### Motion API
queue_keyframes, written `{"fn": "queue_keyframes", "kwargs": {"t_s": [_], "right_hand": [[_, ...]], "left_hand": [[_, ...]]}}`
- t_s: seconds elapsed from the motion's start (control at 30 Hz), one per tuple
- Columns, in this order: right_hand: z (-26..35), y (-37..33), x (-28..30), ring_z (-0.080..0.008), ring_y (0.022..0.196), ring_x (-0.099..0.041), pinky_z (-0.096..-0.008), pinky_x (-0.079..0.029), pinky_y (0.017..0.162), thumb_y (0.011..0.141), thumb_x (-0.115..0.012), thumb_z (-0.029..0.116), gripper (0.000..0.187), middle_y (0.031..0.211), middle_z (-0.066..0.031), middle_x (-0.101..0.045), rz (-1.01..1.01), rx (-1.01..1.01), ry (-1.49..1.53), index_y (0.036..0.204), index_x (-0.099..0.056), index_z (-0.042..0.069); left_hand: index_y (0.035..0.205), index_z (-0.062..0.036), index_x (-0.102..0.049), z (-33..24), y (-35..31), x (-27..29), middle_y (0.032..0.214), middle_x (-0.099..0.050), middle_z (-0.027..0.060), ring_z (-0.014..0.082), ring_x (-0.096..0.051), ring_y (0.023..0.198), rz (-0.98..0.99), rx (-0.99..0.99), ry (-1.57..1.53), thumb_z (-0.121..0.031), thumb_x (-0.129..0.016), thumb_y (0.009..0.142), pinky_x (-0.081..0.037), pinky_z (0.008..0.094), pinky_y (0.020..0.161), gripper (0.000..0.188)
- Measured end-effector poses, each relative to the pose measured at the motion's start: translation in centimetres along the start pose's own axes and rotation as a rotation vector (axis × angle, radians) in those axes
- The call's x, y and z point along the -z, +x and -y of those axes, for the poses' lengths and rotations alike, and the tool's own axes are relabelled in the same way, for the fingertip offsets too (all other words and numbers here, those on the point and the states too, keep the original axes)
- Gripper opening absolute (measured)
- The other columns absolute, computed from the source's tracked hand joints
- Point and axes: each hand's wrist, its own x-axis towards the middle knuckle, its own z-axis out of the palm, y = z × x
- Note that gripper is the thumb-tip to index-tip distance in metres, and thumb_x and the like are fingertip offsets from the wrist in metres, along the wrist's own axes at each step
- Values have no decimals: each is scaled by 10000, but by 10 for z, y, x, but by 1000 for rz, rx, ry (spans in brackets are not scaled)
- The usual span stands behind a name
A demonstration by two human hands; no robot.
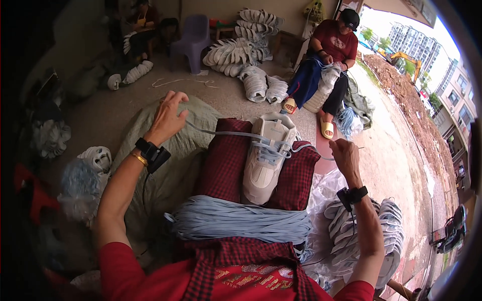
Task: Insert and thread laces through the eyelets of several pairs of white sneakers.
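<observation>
My left hand (170,118), fingers curled, holds one side of the blue-grey lace (226,133) and my right hand (346,155) pinches the other, both apart from the pale shoe (263,170) resting toe toward me on my checked apron (223,170), beyond bundled laces (243,219).

The lap (226,155), covered by red-and-black checked cloth (293,188), serves as support. A white sneaker (262,175) rests centrally, toe directed to the near edge. Bundled pale-blue shoelaces (241,219) lie crosswise along that edge.
</observation>
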Motion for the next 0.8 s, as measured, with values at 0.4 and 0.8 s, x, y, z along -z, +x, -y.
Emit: {"fn": "queue_keyframes", "kwargs": {"t_s": [0.4,0.8], "right_hand": [[93,-7,-26,-351,794,-598,-461,-461,715,982,-544,293,387,721,-206,-597,244,504,177,796,-637,-33],[17,16,14,-248,680,-586,-376,-436,619,959,-628,309,339,706,-120,-582,-26,300,296,848,-619,-11]], "left_hand": [[757,-7,-601,-127,11,-63,999,-526,78,201,-543,944,532,-245,-556,-221,-778,810,-449,333,858,283],[960,-35,-557,-139,2,-81,925,-549,58,181,-567,886,410,-166,-477,-180,-878,645,-485,321,820,472]]}}
